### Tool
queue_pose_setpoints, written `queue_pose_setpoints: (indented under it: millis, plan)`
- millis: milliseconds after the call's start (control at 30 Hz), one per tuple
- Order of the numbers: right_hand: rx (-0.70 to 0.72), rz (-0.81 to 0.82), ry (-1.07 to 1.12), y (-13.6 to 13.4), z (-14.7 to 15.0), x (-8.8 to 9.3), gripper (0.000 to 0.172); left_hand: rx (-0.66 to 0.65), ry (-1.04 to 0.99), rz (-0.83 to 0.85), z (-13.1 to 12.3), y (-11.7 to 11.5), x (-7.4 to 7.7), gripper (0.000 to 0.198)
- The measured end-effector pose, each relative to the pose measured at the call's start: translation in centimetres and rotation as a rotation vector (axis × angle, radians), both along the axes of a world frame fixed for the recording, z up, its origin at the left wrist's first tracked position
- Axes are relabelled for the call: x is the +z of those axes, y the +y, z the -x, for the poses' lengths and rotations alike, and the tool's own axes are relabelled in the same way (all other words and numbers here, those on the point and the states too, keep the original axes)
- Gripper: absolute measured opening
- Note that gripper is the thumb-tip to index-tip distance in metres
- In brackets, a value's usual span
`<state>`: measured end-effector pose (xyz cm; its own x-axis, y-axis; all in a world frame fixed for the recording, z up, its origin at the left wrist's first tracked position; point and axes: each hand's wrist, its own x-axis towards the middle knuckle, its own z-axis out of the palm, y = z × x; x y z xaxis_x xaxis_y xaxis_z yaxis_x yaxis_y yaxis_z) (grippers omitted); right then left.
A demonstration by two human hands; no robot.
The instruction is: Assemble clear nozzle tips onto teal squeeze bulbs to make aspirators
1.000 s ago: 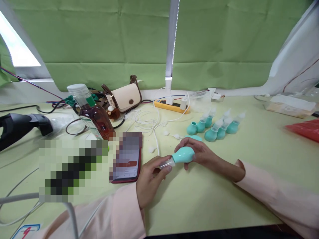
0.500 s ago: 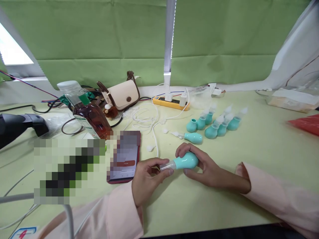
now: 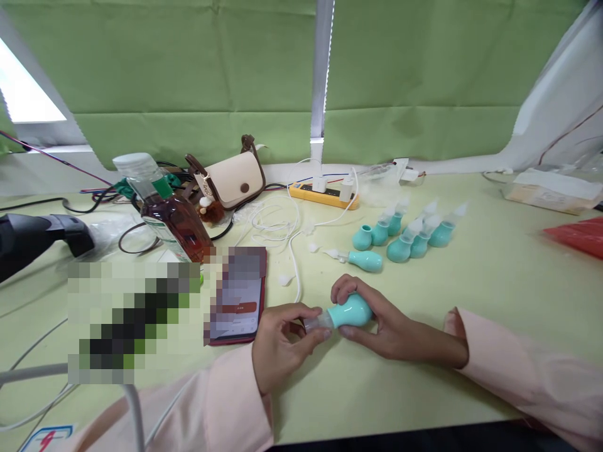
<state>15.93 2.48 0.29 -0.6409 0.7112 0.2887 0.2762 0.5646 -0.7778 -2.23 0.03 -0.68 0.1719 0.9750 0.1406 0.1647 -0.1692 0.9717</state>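
Observation:
A turquoise bulb nasal aspirator [image 3: 353, 311] lies sideways between my two hands, just above the table. My right hand [image 3: 377, 320] wraps round its rounded bulb, thumb below and fingers over the top. At the other end my left hand [image 3: 289, 342] pinches the clear plastic nozzle [image 3: 319, 321] between thumb and fingers. Beyond my hands one more aspirator [image 3: 365, 260] lies on its side, its clear tip pointing left. Behind it several turquoise bulbs stand upright, most with clear tips, and one bulb [image 3: 362, 238] has an open neck.
Left of my hands lies a phone [image 3: 238, 295]. Further back are a bottle of dark liquid [image 3: 176, 223], a cream handbag [image 3: 238, 179] and a yellow power strip [image 3: 301, 193] with white cables. A small clear piece [image 3: 285, 278] lies near the cable. Red plastic [image 3: 577, 235] is at right.
My left fingers have shifted slightly right along the nozzle towards the bulb. The right hand's grip has moved a little left. The other aspirators stay in place.

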Motion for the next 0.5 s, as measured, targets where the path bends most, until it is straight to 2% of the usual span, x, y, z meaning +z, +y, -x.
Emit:
queue_pose_setpoints:
  millis: [133, 233, 400, 500]
  plan:
    - [0.009, 0.139, -0.044, -0.11, 0.08, 0.17, 0.022, 0.04, 0.185, -0.245, 0.18, -0.3, -0.17, 0.014]
    - [0.014, 0.229, -0.072, -0.11, 0.07, 0.37, 0.022, 0.016, 0.273, -0.369, 0.37, -0.3, -0.29, 0.013]
    - [0.118, 0.525, -0.028, 0.17, -0.25, 0.53, 0.025, -0.031, 0.305, -0.413, 0.48, -0.26, -0.54, 0.01]
    - [0.12, 0.579, 0.063, 0.45, -0.1, 0.42, 0.028, -0.003, 0.258, -0.386, 0.36, -0.31, -0.35, 0.012]
